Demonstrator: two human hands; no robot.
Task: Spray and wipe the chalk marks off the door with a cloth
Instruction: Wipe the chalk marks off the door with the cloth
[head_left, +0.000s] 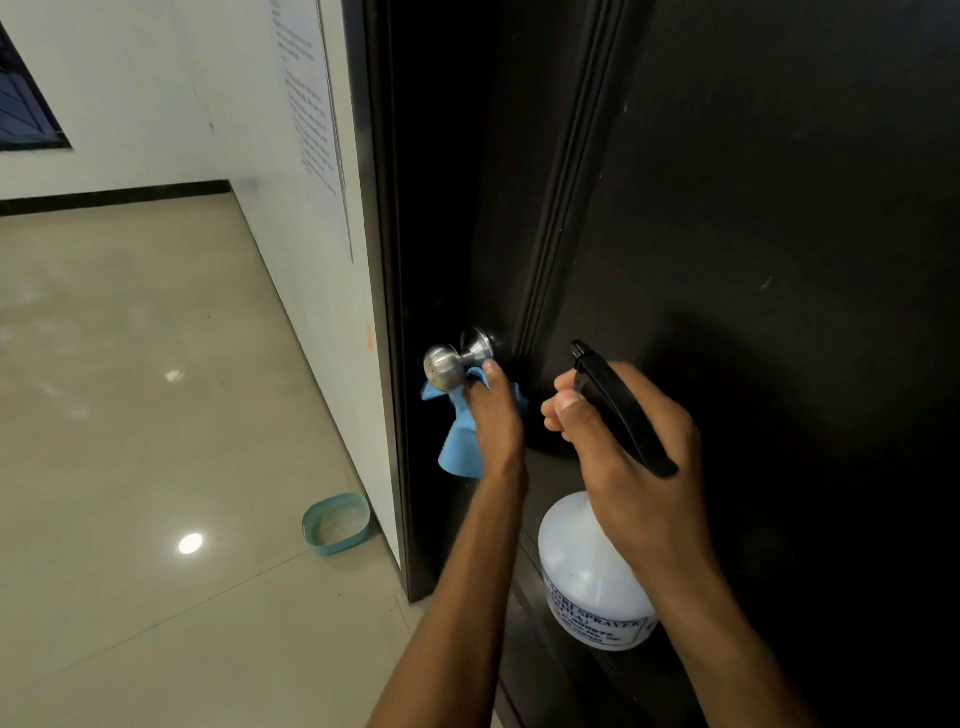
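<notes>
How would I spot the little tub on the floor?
Start at the dark door and follow its frame down to the tiled floor. At the foot of the white wall sits a teal tub, the only thing lying on the floor.

A dark brown panelled door (727, 182) fills the right side. The left hand (496, 415) holds a light blue cloth (460, 441) just under a round silver metal doorknob (447, 364). The right hand (623, 457) grips a white plastic spray bottle (587, 571) by its black trigger head. A teal plastic tub (337, 522) sits on the glossy beige tiled floor (156, 415).
</notes>
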